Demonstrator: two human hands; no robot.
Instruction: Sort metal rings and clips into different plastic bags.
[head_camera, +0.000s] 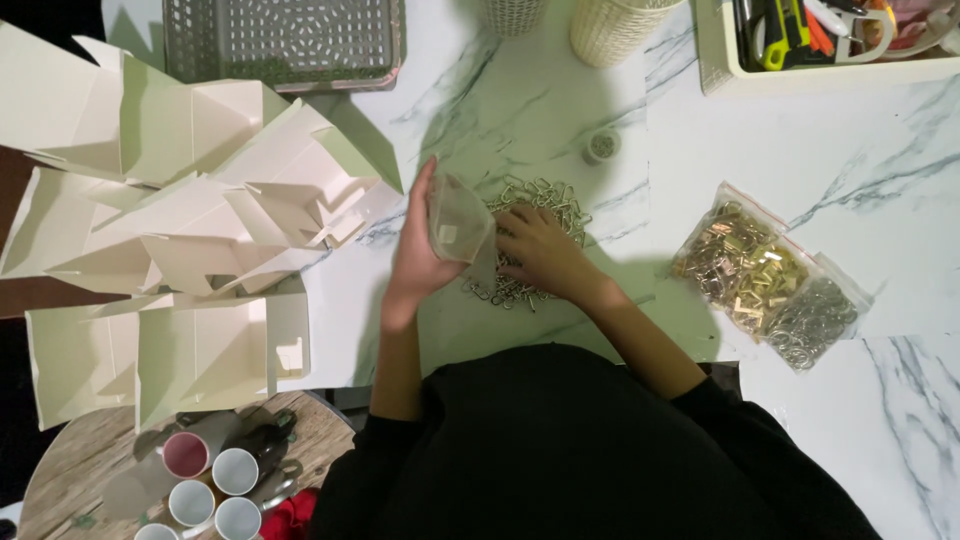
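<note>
Bag (461, 220), small, clear plastic, held upright in my left hand (425, 250), fingers wrapped round its side, just above pile of silver metal rings (535, 235) at middle of marble table (700, 160). My right hand (540, 250) rests palm down on pile, fingers curled among rings beside bag mouth; cannot tell whether it pinches any. Two filled bags (770, 275) of gold and silver hardware lie well apart to right. Folded white cardboard boxes (190, 230) stacked at left. Cups (215, 485) on round wooden stool below them.
</note>
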